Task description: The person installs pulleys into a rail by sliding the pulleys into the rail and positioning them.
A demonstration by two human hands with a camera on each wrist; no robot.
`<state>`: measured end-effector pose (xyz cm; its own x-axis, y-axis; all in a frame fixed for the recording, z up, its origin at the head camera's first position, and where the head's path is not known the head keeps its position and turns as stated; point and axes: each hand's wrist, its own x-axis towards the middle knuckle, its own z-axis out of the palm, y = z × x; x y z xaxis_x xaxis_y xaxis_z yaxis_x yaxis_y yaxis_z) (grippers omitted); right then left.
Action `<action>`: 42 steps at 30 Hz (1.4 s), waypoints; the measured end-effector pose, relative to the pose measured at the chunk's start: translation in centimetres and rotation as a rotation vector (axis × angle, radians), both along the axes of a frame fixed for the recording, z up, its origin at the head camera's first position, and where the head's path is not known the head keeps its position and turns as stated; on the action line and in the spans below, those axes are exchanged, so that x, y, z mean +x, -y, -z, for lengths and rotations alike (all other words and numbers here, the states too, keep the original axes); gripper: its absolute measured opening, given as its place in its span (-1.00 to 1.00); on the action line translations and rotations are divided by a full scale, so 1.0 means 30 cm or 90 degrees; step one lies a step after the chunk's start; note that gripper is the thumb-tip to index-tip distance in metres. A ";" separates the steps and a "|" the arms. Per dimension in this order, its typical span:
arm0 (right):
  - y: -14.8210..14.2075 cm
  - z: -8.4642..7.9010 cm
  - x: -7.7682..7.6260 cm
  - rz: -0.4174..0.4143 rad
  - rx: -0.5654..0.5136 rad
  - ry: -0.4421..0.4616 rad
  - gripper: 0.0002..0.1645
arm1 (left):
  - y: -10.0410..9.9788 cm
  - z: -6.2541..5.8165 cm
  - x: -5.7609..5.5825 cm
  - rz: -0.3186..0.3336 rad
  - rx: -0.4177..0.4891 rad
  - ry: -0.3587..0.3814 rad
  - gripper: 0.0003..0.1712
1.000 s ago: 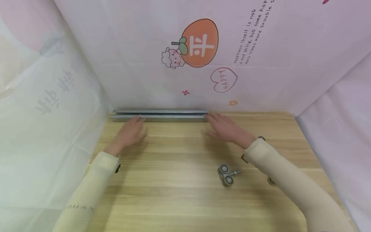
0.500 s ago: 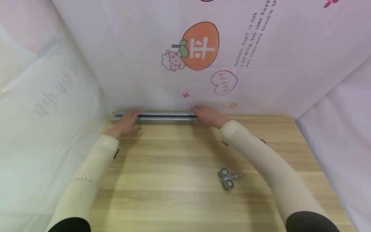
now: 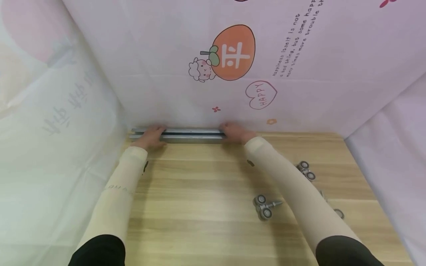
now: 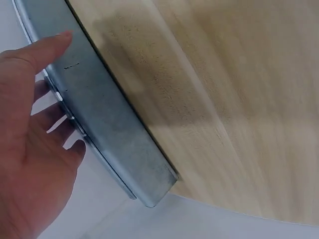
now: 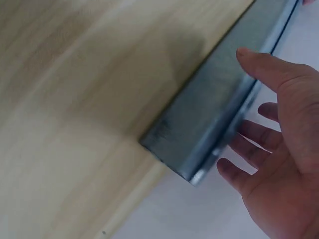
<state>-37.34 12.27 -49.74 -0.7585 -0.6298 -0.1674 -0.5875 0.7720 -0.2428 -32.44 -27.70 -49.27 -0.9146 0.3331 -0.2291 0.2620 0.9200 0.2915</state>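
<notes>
A long grey metal rail point(image 3: 194, 139) with a slot along its top lies at the back edge of the wooden table. My left hand point(image 3: 151, 136) holds it near its left end. In the left wrist view, the thumb point(image 4: 60, 44) presses the flat face of the rail point(image 4: 109, 114) and the other fingers reach behind it. Close to the rail's right end, my right hand point(image 3: 234, 132) holds it likewise. The right wrist view has that thumb point(image 5: 254, 59) against the near face of the rail point(image 5: 199, 109), fingers curled on the far side.
A twin-wheeled roller with a threaded bolt point(image 3: 264, 207) lies on the wooden table point(image 3: 199, 229). Another roller point(image 3: 305, 170) sits beyond my right sleeve, and a third point(image 3: 338, 213) is mostly hidden by it. Printed cloth point(image 3: 166, 92) stands behind and at both sides.
My right hand has moved left from beside the rail's end onto it. The left hand has closed over the rail from its front edge. The rail itself has hardly moved.
</notes>
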 end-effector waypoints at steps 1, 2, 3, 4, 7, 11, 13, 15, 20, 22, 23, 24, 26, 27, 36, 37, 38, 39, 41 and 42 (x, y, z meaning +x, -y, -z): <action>0.006 0.010 0.000 0.005 -0.001 0.004 -0.36 | -0.001 -0.002 -0.004 -0.007 -0.004 0.008 -0.09; 0.006 0.034 -0.008 0.009 -0.006 -0.003 -0.41 | 0.000 -0.002 -0.007 -0.012 -0.008 0.013 -0.09; 0.010 0.039 -0.004 0.017 -0.010 -0.006 -0.46 | -0.001 -0.004 -0.010 -0.015 -0.012 0.016 -0.08; 0.020 0.028 0.011 0.036 -0.008 0.005 -0.47 | -0.001 -0.005 -0.014 -0.021 -0.014 0.021 -0.07; 0.029 0.008 0.041 0.060 -0.005 0.001 -0.49 | -0.001 -0.007 -0.022 -0.015 -0.021 0.012 -0.05; 0.014 0.023 0.048 0.062 -0.004 -0.024 -0.46 | -0.005 -0.008 -0.022 -0.006 -0.022 -0.007 -0.04; 0.000 0.049 0.041 0.053 -0.012 -0.040 -0.49 | -0.008 -0.004 -0.021 -0.002 -0.024 -0.017 -0.05; -0.008 0.076 0.028 0.050 -0.012 -0.051 -0.52 | -0.006 0.010 -0.027 -0.004 -0.021 -0.025 -0.06; -0.008 0.106 -0.001 0.038 0.007 -0.065 -0.53 | 0.026 0.033 -0.037 -0.006 -0.006 -0.090 -0.08; -0.002 0.083 0.009 0.045 0.009 -0.047 -0.51 | 0.032 0.032 -0.037 -0.006 0.006 -0.111 -0.09; 0.001 0.069 0.017 0.051 0.010 -0.032 -0.49 | 0.029 0.027 -0.034 -0.008 0.012 -0.111 -0.08; 0.002 0.059 0.025 0.052 0.004 -0.030 -0.53 | 0.030 0.026 -0.034 -0.006 0.016 -0.109 -0.08; -0.005 0.063 0.030 0.047 -0.009 -0.040 -0.60 | 0.027 0.024 -0.033 -0.003 0.021 -0.094 -0.07; -0.012 0.076 0.027 0.039 -0.012 -0.051 -0.65 | 0.025 0.024 -0.032 -0.001 0.017 -0.087 -0.07; -0.021 0.059 0.080 0.013 -0.015 -0.034 -0.59 | 0.029 0.012 -0.002 0.024 -0.034 -0.081 -0.14; -0.023 0.047 0.094 0.019 -0.015 -0.021 -0.58 | 0.027 0.009 0.001 0.029 -0.034 -0.078 -0.16; -0.023 0.028 0.112 0.026 -0.018 -0.006 -0.59 | 0.025 0.006 0.004 0.031 -0.032 -0.071 -0.17; -0.026 0.022 0.122 0.027 -0.016 -0.004 -0.62 | 0.023 0.000 0.008 0.033 -0.030 -0.062 -0.17; -0.032 0.009 0.143 0.028 -0.010 0.002 -0.66 | 0.020 -0.011 0.019 0.032 -0.022 -0.042 -0.16; -0.035 0.003 0.153 0.025 -0.005 0.003 -0.67 | 0.019 -0.018 0.026 0.036 -0.021 -0.036 -0.16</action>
<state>-32.75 13.31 -49.84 -0.7818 -0.6010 -0.1659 -0.5558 0.7924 -0.2514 -31.65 -28.27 -48.73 -0.9060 0.3784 -0.1897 0.3296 0.9118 0.2449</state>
